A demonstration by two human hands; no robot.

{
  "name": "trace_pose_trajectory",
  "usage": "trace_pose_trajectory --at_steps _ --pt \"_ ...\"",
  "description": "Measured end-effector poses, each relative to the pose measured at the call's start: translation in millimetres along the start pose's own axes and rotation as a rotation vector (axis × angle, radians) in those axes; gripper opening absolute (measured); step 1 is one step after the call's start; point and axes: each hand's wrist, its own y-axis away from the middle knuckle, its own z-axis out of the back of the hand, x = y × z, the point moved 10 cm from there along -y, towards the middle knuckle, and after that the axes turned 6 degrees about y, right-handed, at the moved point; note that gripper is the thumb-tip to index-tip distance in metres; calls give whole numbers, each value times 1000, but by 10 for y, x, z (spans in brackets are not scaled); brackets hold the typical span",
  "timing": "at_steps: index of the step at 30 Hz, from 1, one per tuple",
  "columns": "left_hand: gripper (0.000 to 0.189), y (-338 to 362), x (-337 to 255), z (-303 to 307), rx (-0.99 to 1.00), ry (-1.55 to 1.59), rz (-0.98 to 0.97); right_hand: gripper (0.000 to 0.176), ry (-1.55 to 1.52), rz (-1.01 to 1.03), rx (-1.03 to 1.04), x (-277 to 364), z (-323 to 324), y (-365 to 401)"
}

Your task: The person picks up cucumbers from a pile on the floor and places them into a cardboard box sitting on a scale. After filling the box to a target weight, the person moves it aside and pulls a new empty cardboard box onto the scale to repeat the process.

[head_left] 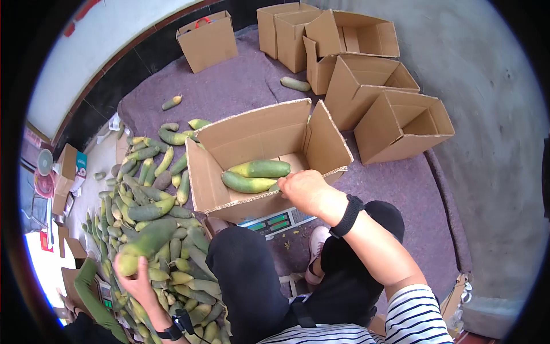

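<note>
My left hand [137, 281] is closed around the pale end of a big green radish [152, 238], held above a heap of green radishes [197, 295] on the left. My right hand [309, 192] reaches over the near wall of an open cardboard box [246, 135]. Its fingers are closed at the end of a green radish mostly hidden by the hand and the box wall. Two more radishes, one behind [260, 168] and one in front [246, 183], lie in that box. A scale with green displays [279, 220] shows below the box.
Several open cardboard boxes [404, 129] stand at the back right, and another box [207, 43] at the back left. Loose radishes lie on the purple floor cloth [252, 80]. A person's green sleeve [91, 292] shows at the lower left. A grey wall [487, 143] bounds the right.
</note>
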Motion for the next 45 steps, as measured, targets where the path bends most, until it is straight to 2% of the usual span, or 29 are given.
trace_pose_trajectory --at_steps 1,3,5,9,11,14,16,17,19,20,21,22,23,25,26,30,32,36,39,40,42,45 --pt "52 -51 -391 -86 18 183 -61 19 2 -1 -16 5 18 -8" --pt "51 -158 -763 -306 30 463 -118 18 2 -17 3 -1 10 -6" --pt "50 -194 -981 -748 70 620 -52 16 16 -17 0 13 62 12" --pt "39 -82 -937 -1702 390 433 28 15 11 -15 14 3 -3 3" --pt "31 -14 -633 -1725 422 294 1 14 -3 -14 -8 -25 19 3" --pt "24 155 411 -1562 483 205 209 14 21 38 50 10 -14 32" --pt "20 396 1228 -1387 509 163 345 14 -7 15 -68 -60 52 30" --pt "20 550 1480 -1295 497 132 419 16 -11 10 -63 -66 75 43" --pt "22 859 2047 -1102 527 8 520 15 11 20 -26 -47 107 62" --pt "23 971 2247 -1004 520 -83 460 16 33 23 -65 -44 100 62" --pt "25 1058 2344 -940 526 -169 396 17 39 26 -113 -41 122 74" --pt "33 1148 2450 -880 567 -318 430 18 39 38 -111 -16 136 90" --pt "33 1225 2541 -837 563 -319 445 18 44 41 -111 -10 166 109" --pt "40 1279 2639 -795 552 -568 272 18 44 39 -82 -15 163 121" --pt "47 1342 2855 -775 597 -534 405 17 41 27 -63 -22 160 120" --pt "50 1392 3257 -794 589 -532 521 16 48 17 -44 1 180 120" --pt "58 1352 3393 -838 510 -448 572 15 61 21 -24 14 152 109" --pt "67 1320 3651 -1110 505 -357 628 10 98 48 -19 80 180 82" --pt "85 1248 3697 -1238 441 -558 545 9 98 25 -16 68 193 54" --pt "85 1250 3670 -1290 446 -546 547 7 104 23 -18 64 183 47" --pt "89 1263 3674 -1237 365 -580 689 7 132 12 -9 36 153 35" --pt "87 1323 3932 -1168 296 -503 671 10 59 43 -69 40 186 46"
